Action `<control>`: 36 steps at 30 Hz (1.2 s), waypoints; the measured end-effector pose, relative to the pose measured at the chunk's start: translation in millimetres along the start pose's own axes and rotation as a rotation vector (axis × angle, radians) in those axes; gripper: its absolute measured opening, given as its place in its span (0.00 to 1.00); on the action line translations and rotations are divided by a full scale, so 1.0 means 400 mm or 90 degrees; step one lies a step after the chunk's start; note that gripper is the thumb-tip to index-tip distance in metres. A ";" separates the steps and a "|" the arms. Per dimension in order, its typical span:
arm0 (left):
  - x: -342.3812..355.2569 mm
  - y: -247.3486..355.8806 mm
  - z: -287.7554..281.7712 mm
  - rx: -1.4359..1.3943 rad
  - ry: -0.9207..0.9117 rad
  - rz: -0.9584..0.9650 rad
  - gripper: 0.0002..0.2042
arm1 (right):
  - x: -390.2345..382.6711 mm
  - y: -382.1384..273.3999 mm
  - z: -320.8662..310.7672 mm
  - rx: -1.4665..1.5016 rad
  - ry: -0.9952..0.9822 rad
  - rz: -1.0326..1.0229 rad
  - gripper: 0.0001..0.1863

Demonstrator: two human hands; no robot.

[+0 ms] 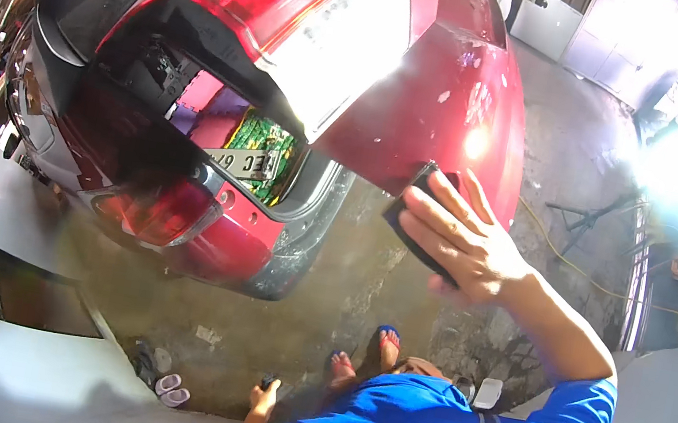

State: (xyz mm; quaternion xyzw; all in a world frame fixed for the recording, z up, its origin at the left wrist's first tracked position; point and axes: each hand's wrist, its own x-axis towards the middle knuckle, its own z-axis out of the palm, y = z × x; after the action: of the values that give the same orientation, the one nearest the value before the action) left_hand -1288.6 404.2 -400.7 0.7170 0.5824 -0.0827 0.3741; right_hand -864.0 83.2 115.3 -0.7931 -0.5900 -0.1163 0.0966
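Note:
My right hand (463,246) is raised beside the rear of a red car. Its fingers lie over a flat black block (397,216), with the thumb side round the lower edge. This block is at the lower edge of the red body panel (372,119); whether it touches the paint cannot be told. Pale spots and bright glare mark the panel. Down near my body, my left hand (263,398) is closed round a small black object (270,378), too small to name.
The open car boot holds coloured foam mats (214,130) and a loose licence plate (248,163). Below sits a red tail light (160,208). Pale slippers (171,390) lie on the concrete floor (246,339). A yellow cable (561,253) and a dark metal stand (586,221) are to the right.

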 end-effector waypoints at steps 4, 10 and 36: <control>-0.043 0.009 -0.013 -0.044 -0.075 -0.055 0.34 | 0.114 0.076 -0.022 0.040 0.122 0.107 0.37; -0.072 0.014 -0.022 0.001 -0.044 -0.017 0.37 | 0.083 -0.010 0.010 -0.079 0.092 0.111 0.35; -0.133 0.052 -0.067 0.004 -0.066 -0.065 0.35 | 0.117 0.252 -0.075 0.152 0.202 -0.002 0.29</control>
State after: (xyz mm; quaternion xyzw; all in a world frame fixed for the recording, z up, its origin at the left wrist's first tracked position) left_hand -1295.0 379.3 -343.3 0.6823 0.5977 -0.1407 0.3967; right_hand -756.6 88.4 156.4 -0.7468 -0.5783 -0.1691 0.2816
